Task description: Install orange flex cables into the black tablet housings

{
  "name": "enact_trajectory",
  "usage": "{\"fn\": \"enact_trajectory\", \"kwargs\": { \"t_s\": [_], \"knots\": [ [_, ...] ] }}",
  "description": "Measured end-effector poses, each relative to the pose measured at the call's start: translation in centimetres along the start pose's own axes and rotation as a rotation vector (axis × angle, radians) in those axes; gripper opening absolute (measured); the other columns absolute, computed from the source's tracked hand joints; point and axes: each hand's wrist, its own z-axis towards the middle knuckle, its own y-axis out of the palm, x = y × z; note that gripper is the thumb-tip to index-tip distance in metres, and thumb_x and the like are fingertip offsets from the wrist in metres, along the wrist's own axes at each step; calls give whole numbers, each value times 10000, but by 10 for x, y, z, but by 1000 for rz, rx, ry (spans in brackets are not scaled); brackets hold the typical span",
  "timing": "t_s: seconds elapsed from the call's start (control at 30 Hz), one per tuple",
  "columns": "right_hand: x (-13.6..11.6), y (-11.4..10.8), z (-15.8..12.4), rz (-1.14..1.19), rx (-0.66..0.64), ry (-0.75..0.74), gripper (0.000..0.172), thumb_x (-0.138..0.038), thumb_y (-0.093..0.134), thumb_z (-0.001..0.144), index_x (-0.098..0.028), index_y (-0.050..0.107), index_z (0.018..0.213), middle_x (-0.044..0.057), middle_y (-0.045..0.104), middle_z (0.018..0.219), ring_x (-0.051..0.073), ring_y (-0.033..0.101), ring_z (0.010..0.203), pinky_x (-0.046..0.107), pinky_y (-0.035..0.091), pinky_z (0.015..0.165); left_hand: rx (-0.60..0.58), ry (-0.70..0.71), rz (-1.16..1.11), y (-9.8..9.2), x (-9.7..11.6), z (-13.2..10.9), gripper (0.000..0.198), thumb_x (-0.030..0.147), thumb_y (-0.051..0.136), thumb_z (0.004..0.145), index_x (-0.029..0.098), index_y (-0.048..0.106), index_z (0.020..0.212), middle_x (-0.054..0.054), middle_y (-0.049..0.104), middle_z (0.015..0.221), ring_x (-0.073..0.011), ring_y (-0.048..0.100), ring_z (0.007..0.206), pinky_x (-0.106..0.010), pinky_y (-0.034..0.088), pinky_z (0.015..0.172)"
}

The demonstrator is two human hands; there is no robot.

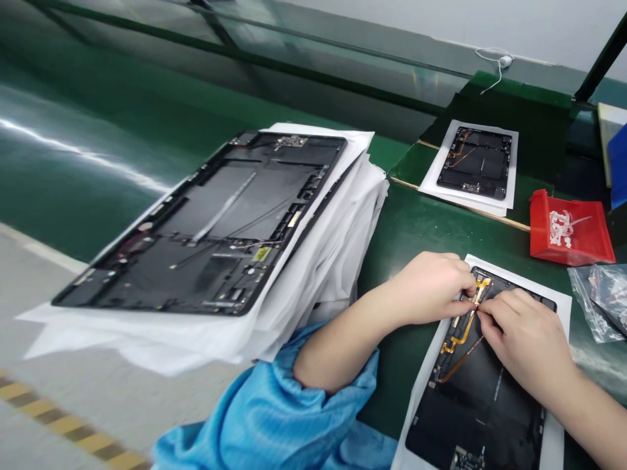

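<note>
Black tablet housing (477, 418), amber flex cable (460, 336)

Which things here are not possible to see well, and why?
Head view:
Amber flex cable under the left hand and right hand: hidden by them.
Black tablet panel's near end: cut by the lower edge.
Clear plastic bag's contents: crumpled, cut by the right edge.
Red bin's white pieces: too small.

Bright, even overhead light, with a white glare streak across the glossy green belt (73, 153). Faint shadows under the left hand (428, 288) and right hand (526, 346). Slight wide-angle bowing at frame edges, no blur.
</note>
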Motion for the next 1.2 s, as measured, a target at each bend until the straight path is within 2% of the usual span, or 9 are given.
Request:
{"fn": "enact_trajectory", "kwargs": {
  "t_s": [0.1, 0.2, 0.37, 0.77, 1.0, 1.2],
  "knots": [
    [-1, 0, -4, -9, -53, 37, 213, -214, 545, 975, -209, 699, 829, 15, 655, 751, 192, 574, 729, 328, 348, 683, 15, 2, 30, 3, 2, 1, 143, 359, 727, 875, 229, 746, 821, 15, 747, 802, -185, 641, 821, -283, 375, 626],
    [0, 0, -5, 18, -77, 72, 187, -207, 569, 961, -215, 700, 827, 11, 669, 773, 190, 585, 746, 323, 353, 688, 21, -3, 24, 4, 3, 1, 117, 324, 721, 883, 231, 743, 815, 24, 748, 804, -180, 642, 819, -281, 371, 625],
    [0, 1, -3, 75, -16, 73, 210, -202, 555, 962, -219, 694, 805, 4, 667, 747, 177, 584, 728, 314, 372, 672, -10, -30, -23, 1, 2, 1, 75, 275, 703, 890, 235, 735, 834, 20, 754, 842, -177, 657, 843, -271, 399, 670],
    [-4, 9, -1, 91, 33, 85, 234, -208, 531, 990, -211, 695, 824, 7, 652, 717, 174, 573, 711, 298, 365, 676, -76, -141, -172, -5, -5, -1, 54, 254, 688, 886, 240, 727, 921, 22, 725, 849, -182, 668, 876, -265, 428, 739],
    [-4, 8, -1, -8, 32, 18, 234, -218, 520, 1001, -210, 705, 859, 12, 628, 711, 181, 543, 707, 318, 343, 668, -117, -275, -282, -11, -6, -6, 243, 291, 747, 804, 230, 647, 1017, 14, 669, 922, -195, 643, 880, -279, 446, 764],
    [-4, 6, -1, -73, 11, 6, 232, -173, 518, 970, -207, 695, 825, 11, 616, 694, 193, 539, 698, 335, 337, 662, -127, -322, -303, -10, -1, -8, 355, 262, 693, 771, 239, 593, 1111, 23, 644, 908, -201, 643, 861, -287, 451, 731]
  ]
}}
